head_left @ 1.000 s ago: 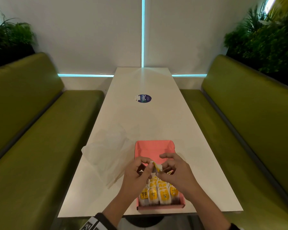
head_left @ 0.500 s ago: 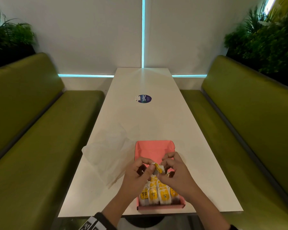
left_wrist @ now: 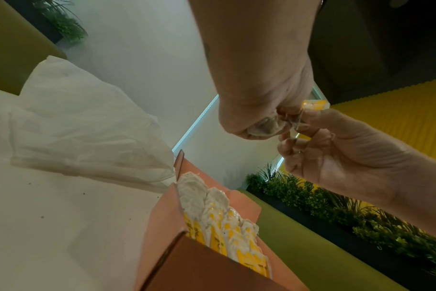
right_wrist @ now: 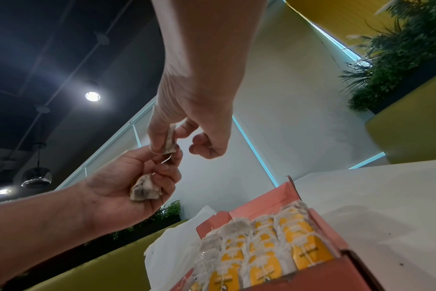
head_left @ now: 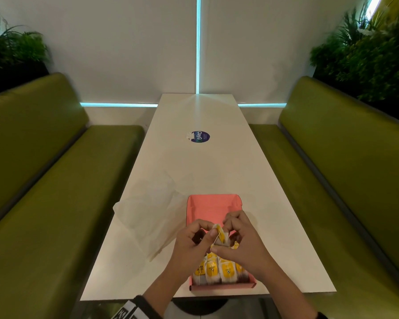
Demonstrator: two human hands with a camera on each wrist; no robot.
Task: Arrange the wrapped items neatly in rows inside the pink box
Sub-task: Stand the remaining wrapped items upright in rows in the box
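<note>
The pink box (head_left: 213, 203) lies open at the near end of the white table (head_left: 194, 157). Rows of wrapped tea bags with yellow labels (head_left: 219, 270) fill its near half, and its far half is bare. Above the middle of the box, both hands hold one wrapped tea bag (head_left: 220, 234) between them. My left hand (head_left: 210, 230) pinches it from the left and my right hand (head_left: 228, 240) from the right. In the right wrist view my right hand (right_wrist: 172, 137) pinches a bag (right_wrist: 169, 141), and my left hand (right_wrist: 159, 173) curls round a crumpled bag (right_wrist: 144, 190).
An empty clear plastic bag (head_left: 148, 210) lies on the table, left of the box. A round blue sticker (head_left: 200, 137) sits farther up the table. Green benches (head_left: 55, 192) run along both sides. The table's near edge is just below the box.
The fingers of both hands have curled in more tightly round the tea bag. The hands stay over the middle of the box.
</note>
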